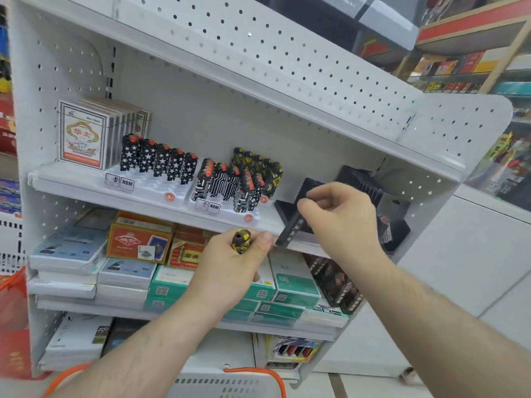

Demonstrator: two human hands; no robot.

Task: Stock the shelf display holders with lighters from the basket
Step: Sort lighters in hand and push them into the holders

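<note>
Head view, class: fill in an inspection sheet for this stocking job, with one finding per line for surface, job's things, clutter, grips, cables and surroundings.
Surface: white shelf with a pegboard back.
Job's things: star-print lighters upright in the left white holder; circuit-print lighters in the middle white holder; black holder at right; white basket with an orange handle at the bottom edge.
Clutter: card packs far left on the shelf.
Grips: left hand holds a yellow-and-black lighter; right hand pinches a dark lighter at the black holder.
Cables: nothing seen.
Surroundings: boxed goods on the shelf below; another stocked display behind at right.
</note>
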